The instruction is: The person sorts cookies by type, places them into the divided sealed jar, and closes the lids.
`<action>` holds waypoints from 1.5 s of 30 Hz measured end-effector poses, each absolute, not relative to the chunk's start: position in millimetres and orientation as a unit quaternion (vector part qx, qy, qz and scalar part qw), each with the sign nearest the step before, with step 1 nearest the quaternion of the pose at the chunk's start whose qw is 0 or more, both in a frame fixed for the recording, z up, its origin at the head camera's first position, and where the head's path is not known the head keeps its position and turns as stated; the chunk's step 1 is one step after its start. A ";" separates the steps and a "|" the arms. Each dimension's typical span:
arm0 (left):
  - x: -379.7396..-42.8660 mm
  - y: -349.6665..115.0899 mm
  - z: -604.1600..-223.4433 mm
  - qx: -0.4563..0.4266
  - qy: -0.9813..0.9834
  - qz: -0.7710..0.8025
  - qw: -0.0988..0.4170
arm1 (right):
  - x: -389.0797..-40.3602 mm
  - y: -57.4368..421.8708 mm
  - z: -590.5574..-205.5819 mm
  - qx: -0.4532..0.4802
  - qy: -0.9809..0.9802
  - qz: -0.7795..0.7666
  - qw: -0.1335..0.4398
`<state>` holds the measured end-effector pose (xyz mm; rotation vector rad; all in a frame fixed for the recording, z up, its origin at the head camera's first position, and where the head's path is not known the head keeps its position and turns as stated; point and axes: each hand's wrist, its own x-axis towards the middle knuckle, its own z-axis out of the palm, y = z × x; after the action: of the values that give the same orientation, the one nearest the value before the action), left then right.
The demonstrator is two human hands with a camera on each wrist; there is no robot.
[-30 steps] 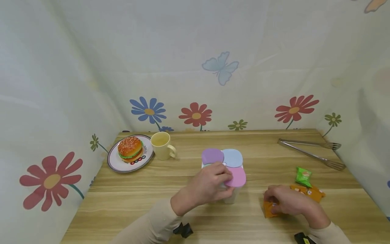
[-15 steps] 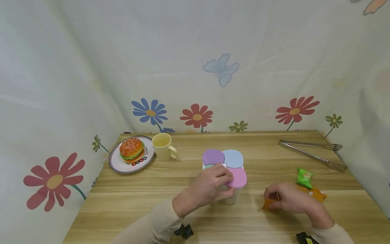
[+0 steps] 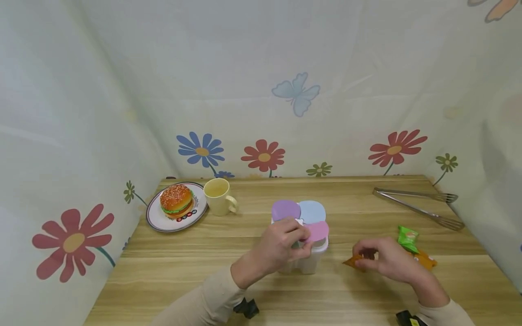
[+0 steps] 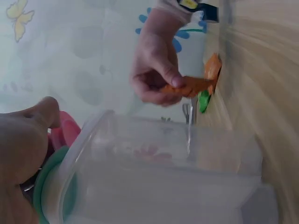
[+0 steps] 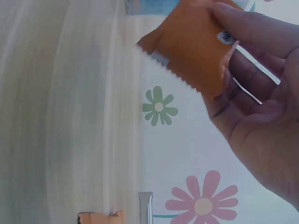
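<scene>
A clear storage box [image 3: 308,263] with several petal-shaped lids stands upright mid-table. My left hand [image 3: 277,244] pinches the pink lid [image 3: 318,231] by its edge and holds it tilted up, so the white rim below it shows. The purple lid [image 3: 285,209] and the blue lid [image 3: 312,212] lie flat; the green lid [image 4: 41,186] is mostly behind my hand. My right hand [image 3: 389,260] pinches an orange snack packet [image 5: 194,46] between thumb and fingers, raised off the table, right of the box. Behind that hand lie a green packet [image 3: 408,238] and more orange wrapping [image 3: 426,260].
At the back left, a plate [image 3: 157,220] bears a toy hamburger [image 3: 176,200], with a yellow mug [image 3: 218,199] beside it. Metal tongs [image 3: 412,206] lie spread at the back right. A flower-printed curtain [image 3: 346,113] encloses the table.
The pink lid has tilted up from flat, uncovering the compartment rim. My right hand has lifted the orange packet off the table and brought it slightly toward the box.
</scene>
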<state>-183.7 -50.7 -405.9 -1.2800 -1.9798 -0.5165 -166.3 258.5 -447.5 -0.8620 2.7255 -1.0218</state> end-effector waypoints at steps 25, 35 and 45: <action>-182.5 -55.4 -394.5 -0.466 -0.797 -0.235 0.303 | -165.4 244.4 -427.8 -0.279 0.877 -0.384 -0.076; -183.0 -55.2 -394.3 -0.443 -0.811 -0.270 0.271 | -162.9 239.0 -418.1 -0.291 0.863 -0.398 -0.108; -183.3 -56.5 -392.6 -0.444 -0.814 -0.264 0.267 | -162.6 237.4 -415.6 -0.303 0.859 -0.392 -0.129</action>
<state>-183.3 -56.5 -392.6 -1.1992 -2.1962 -0.7131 -162.6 237.4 -415.6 -1.0375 2.9470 -1.3437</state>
